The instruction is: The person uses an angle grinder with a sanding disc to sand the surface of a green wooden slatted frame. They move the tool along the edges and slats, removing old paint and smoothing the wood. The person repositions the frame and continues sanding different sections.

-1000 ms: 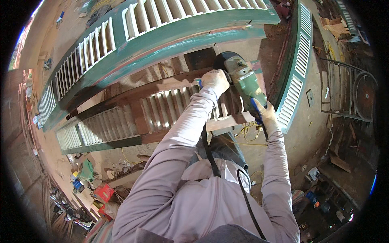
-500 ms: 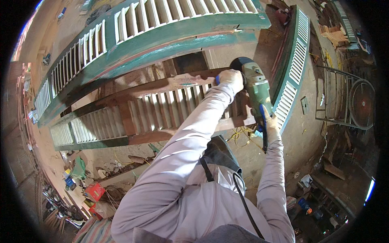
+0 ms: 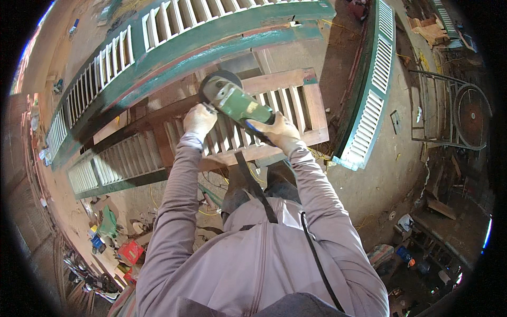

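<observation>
Both of my hands are closed on a green angle grinder [image 3: 240, 103], held slanting over a louvered wooden shutter [image 3: 316, 105]. My left hand [image 3: 199, 120] grips near the tool's head, on what looks like its side handle. At the rear of the body, my right hand [image 3: 279, 130] is wrapped round the grip. The round dark disc [image 3: 229, 78] lies over the shutter's far rail; whether it touches the wood I cannot tell. Bare reddish-brown wood shows on the shutter's right part, while green paint stays along its left lower edge. Its slats partly hide behind the tool and hands.
Beyond the shutter lies a larger green shutter with white slats [image 3: 211, 33]. Another green shutter [image 3: 369, 100] stands at the right. A cart with a spoked wheel [image 3: 471, 115] is at far right. Yellow cord [image 3: 319, 154] and a red box [image 3: 130, 252] lie on the floor.
The angle grinder has moved left along the shutter, and its body has turned to a flatter slant. Both hands have travelled left with it, keeping their grip. The shutter's right end is now uncovered.
</observation>
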The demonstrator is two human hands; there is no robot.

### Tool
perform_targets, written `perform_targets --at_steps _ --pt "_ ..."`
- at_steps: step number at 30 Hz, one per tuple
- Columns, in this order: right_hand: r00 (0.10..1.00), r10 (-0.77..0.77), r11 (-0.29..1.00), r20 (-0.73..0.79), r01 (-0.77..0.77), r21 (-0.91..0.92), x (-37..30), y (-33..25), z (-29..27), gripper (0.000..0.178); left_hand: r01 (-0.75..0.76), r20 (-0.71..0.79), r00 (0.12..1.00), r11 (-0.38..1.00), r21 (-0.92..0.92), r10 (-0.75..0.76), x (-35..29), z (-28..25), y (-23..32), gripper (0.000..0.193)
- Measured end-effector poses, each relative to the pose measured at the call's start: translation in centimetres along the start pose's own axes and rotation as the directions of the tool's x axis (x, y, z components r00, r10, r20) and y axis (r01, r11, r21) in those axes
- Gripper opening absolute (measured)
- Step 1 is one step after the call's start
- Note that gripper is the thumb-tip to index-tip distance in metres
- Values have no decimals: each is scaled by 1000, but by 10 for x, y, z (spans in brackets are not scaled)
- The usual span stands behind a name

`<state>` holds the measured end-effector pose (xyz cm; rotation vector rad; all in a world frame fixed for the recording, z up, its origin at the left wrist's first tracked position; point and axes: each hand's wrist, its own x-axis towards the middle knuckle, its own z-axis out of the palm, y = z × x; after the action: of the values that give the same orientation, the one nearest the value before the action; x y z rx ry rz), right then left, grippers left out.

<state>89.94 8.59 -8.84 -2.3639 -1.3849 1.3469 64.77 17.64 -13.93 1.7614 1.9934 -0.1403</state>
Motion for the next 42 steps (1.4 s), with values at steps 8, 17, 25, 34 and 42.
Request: perform_targets --at_steps 8,17,25,34,42 --pt "996 64 994 -64 -58 93 -4 56 -34 106 -92 77 993 996 -3 92 -8 22 70 40" --pt "920 290 904 -264 -173 391 25 213 -86 88 -353 289 895 936 -11 341 8 42 247 33" --pt "889 397 660 -227 -105 744 -34 209 -77 55 -490 392 798 871 -23 459 -16 66 274 29" --pt "943 217 943 -251 -136 305 -57 153 -39 90 -238 284 934 970 44 216 -50 52 168 34" --pt "911 220 958 -349 -135 252 -37 166 -74 82 -328 246 921 942 71 302 -30 46 220 29"
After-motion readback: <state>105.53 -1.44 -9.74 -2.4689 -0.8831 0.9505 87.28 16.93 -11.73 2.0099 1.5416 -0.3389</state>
